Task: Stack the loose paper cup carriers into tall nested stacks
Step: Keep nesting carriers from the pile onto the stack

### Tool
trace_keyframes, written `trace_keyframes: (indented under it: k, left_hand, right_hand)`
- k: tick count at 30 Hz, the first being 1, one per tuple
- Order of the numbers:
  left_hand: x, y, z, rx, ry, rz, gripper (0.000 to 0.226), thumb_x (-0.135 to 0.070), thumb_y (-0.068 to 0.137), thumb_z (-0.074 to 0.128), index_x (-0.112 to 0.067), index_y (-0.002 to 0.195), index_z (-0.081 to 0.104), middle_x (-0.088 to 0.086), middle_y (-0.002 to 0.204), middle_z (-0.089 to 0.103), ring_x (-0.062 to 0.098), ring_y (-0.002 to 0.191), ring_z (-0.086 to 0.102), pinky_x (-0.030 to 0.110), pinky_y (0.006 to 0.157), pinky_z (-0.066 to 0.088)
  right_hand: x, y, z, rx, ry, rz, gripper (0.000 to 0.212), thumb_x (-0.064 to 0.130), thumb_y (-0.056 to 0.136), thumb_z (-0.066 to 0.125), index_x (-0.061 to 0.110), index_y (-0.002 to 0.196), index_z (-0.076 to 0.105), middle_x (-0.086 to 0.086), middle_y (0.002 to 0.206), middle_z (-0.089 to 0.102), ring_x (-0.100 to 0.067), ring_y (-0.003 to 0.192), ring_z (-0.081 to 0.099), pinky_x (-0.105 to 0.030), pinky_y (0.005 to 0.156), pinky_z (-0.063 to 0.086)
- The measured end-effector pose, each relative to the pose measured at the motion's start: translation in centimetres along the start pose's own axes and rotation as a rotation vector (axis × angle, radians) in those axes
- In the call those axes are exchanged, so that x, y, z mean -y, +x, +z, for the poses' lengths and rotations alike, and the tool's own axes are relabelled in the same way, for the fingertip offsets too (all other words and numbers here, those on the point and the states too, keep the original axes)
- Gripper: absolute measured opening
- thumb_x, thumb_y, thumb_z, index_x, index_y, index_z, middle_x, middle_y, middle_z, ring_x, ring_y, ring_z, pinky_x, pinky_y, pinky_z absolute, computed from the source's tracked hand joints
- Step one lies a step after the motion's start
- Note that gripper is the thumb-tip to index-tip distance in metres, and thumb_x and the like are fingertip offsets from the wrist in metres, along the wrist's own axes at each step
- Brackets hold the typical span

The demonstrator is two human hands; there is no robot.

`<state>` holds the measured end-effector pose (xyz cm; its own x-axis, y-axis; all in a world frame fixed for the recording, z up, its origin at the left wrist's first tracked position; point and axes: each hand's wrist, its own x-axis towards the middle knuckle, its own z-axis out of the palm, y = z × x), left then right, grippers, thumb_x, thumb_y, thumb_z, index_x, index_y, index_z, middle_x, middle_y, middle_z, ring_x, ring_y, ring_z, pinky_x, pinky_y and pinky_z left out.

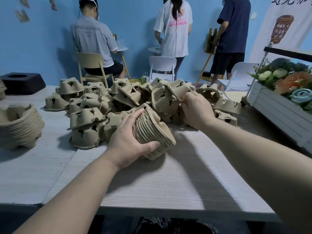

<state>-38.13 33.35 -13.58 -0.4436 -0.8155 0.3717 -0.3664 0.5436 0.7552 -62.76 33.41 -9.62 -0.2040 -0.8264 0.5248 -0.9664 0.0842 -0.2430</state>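
Left hand (128,141) gripped nested stack (152,132) of carriers, tilted, at frame center, low on table (168,183). Right hand (195,110) pinched loose carrier (166,100) just above, by the pile (101,100). Finished stack (18,124) sat far left.

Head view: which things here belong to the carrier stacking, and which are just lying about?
Job:
nested stack, gripped by left hand
loose carrier, pinched by right hand
carrier pile
finished stack

Lying about:
black base
flower box
chairs
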Motion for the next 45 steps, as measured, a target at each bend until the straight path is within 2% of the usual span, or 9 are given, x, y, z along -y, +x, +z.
trace_keyframes:
  k: [8,16,19,22,25,29,32,37,45]
  left_hand:
    - [-0.1,0.0,0.1,-0.002,0.002,-0.012,0.106,-0.066,0.045,0.072,-0.045,0.142,0.036,-0.016,0.138,0.046,0.005,0.127,0.044,0.032,0.110,0.035]
    - [0.1,-0.3,0.1,-0.030,-0.032,-0.014,0.104,-0.063,0.046,0.074,-0.044,0.141,0.038,-0.012,0.139,0.048,0.007,0.127,0.046,0.035,0.111,0.037]
    - [-0.5,-0.7,0.2,-0.011,-0.020,-0.006,0.105,-0.065,0.044,0.073,-0.044,0.141,0.038,-0.014,0.137,0.048,0.005,0.125,0.045,0.025,0.107,0.037]
    - [-1.4,-1.2,0.6,0.015,-0.005,0.010,0.103,-0.066,0.043,0.070,-0.049,0.138,0.035,-0.015,0.138,0.045,0.002,0.126,0.040,0.014,0.100,0.030]
    - [-1.9,-1.4,0.9,0.028,0.010,0.023,0.105,-0.066,0.044,0.070,-0.046,0.141,0.036,-0.017,0.137,0.044,0.000,0.124,0.040,0.018,0.101,0.029]
    - [-2.0,-1.6,1.1,0.030,0.025,0.033,0.103,-0.067,0.044,0.070,-0.048,0.140,0.036,-0.020,0.134,0.043,-0.001,0.122,0.040,0.018,0.100,0.029]
    - [-2.1,-1.6,1.1,0.032,0.037,0.024,0.107,-0.068,0.044,0.070,-0.045,0.142,0.036,-0.017,0.137,0.043,0.004,0.125,0.041,0.025,0.102,0.030]
    - [-2.1,-1.5,1.2,0.036,0.049,0.012,0.109,-0.068,0.043,0.070,-0.042,0.144,0.036,-0.012,0.140,0.043,0.007,0.127,0.041,0.028,0.106,0.032]
    - [-2.0,-1.4,1.2,0.033,0.051,0.014,0.109,-0.068,0.044,0.069,-0.040,0.144,0.036,-0.013,0.140,0.044,0.006,0.126,0.042,0.027,0.105,0.033]
  right_hand:
    - [-1.4,-4.4,-2.9,0.019,0.107,-0.087,0.007,0.011,0.089,0.058,0.008,0.094,0.060,-0.008,0.095,0.062,-0.029,0.091,0.054,-0.028,0.071,0.031]
    - [-2.0,-6.8,-5.1,-0.220,0.529,0.219,0.006,0.012,0.089,0.060,0.017,0.086,0.058,0.009,0.073,0.059,-0.014,0.071,0.055,-0.017,0.067,0.043]
    - [-2.5,-7.7,-5.2,-0.278,0.678,0.339,0.011,0.015,0.088,0.061,0.025,0.086,0.056,0.006,0.074,0.062,-0.015,0.068,0.057,-0.037,0.070,0.050]
    - [-2.4,-8.9,-5.0,-0.334,0.753,0.395,0.026,0.010,0.088,0.058,0.026,0.107,0.051,0.002,0.071,0.059,-0.012,0.061,0.052,-0.031,0.066,0.047]
    - [-2.4,-10.0,-4.8,-0.293,0.700,0.393,0.044,0.008,0.087,0.056,0.027,0.126,0.047,-0.003,0.072,0.061,-0.013,0.065,0.054,-0.024,0.064,0.044]
    - [-2.7,-11.2,-4.5,-0.099,0.417,0.338,0.036,0.006,0.086,0.054,0.021,0.119,0.062,0.010,0.074,0.055,-0.016,0.075,0.053,-0.020,0.067,0.034]
    - [-2.7,-12.0,-4.3,-0.067,0.292,0.269,0.042,0.003,0.083,0.055,0.021,0.120,0.061,0.010,0.088,0.061,-0.018,0.086,0.061,-0.021,0.074,0.040]
    - [-3.0,-12.0,-4.5,-0.137,0.128,0.212,0.024,0.014,0.088,0.057,0.020,0.110,0.062,-0.006,0.096,0.069,-0.032,0.090,0.060,-0.038,0.071,0.046]
    - [-2.4,-10.9,-4.5,-0.411,0.234,0.098,0.014,0.012,0.087,0.062,0.015,0.096,0.072,-0.006,0.084,0.068,-0.030,0.076,0.062,-0.040,0.068,0.051]
